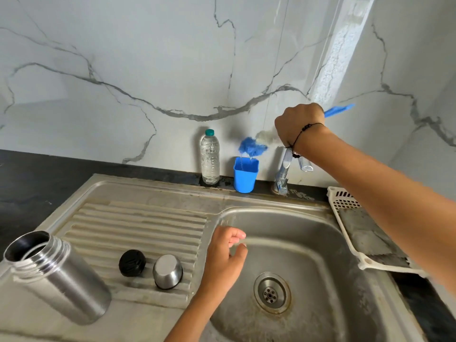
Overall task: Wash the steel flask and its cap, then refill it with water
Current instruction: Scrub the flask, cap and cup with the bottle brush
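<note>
Nearest to me, at the lower left of the frame, I see the steel flask point(53, 277) standing uncapped on the sink's ribbed drainboard point(138, 223), its open mouth toward the upper left. Just right of it on the same ribs lie a black inner stopper point(132, 263) and the steel cap point(167, 271), close beside each other but apart, the cap resting rim-down. My left hand point(223, 257) hovers at the bottom centre over the left edge of the sink basin point(308, 255); its fingers are loosely curled and grip nothing. The drain point(271, 293) sits low in the basin, right of that hand. At the right edge of the frame a white plastic rack point(345, 201) leans across the basin's rim onto the dark desk point(24, 183).

Farther back, my right hand point(297, 124) is raised at the upper right of centre, fingers wrapped around the blue handle of a bottle brush point(253, 145); the handle end pokes out to the right of the fist, and the blue and white bristle head hangs just above a blue cup point(245, 175). The cup stands on the desk against the marble wall, between a clear water bottle point(210, 157) with a green lid on its left and the tap point(283, 169) on its right, partly hidden by my wrist
</note>
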A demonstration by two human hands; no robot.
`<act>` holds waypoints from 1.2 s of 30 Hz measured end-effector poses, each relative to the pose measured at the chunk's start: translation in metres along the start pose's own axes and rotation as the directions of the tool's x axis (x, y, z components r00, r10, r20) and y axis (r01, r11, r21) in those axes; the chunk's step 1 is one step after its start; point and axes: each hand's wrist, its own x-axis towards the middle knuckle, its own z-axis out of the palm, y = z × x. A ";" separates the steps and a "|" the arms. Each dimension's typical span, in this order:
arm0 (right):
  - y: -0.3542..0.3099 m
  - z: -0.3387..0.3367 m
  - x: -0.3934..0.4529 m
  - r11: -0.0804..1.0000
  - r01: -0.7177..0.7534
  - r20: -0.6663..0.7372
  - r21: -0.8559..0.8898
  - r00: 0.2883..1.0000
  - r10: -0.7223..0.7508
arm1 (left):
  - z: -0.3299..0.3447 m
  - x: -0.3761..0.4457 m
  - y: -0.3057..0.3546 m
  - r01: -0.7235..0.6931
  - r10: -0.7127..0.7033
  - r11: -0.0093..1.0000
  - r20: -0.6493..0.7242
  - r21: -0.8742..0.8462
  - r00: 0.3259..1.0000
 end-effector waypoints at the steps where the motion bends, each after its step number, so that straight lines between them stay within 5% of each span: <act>1: 0.000 -0.002 -0.013 0.999 -0.016 0.004 0.052 1.000 0.015 | -0.004 -0.004 -0.001 -0.003 0.003 1.000 0.003 0.016 1.000; 8: -0.030 0.045 -0.123 0.900 -0.119 0.133 0.420 0.989 0.069 | -0.052 -0.032 -0.025 -0.031 0.062 0.958 -0.099 0.284 0.993; 16: -0.081 0.148 -0.195 0.790 -0.177 0.412 0.587 0.905 -0.103 | -0.087 -0.053 -0.054 0.306 -0.180 0.792 -0.276 0.529 0.944; 30: -0.098 0.186 -0.187 0.553 -0.193 0.259 0.811 0.965 -0.042 | -0.073 -0.008 -0.079 0.389 -0.380 0.397 -0.237 0.831 0.894; 33: -0.102 0.185 -0.182 0.522 -0.175 0.228 0.835 0.973 -0.037 | -0.069 -0.004 -0.076 0.392 -0.365 0.463 -0.232 0.795 0.902; 36: -0.104 0.184 -0.175 0.468 -0.184 0.217 0.864 0.976 -0.017 | -0.063 0.005 -0.058 0.435 -0.366 0.723 -0.236 0.537 0.900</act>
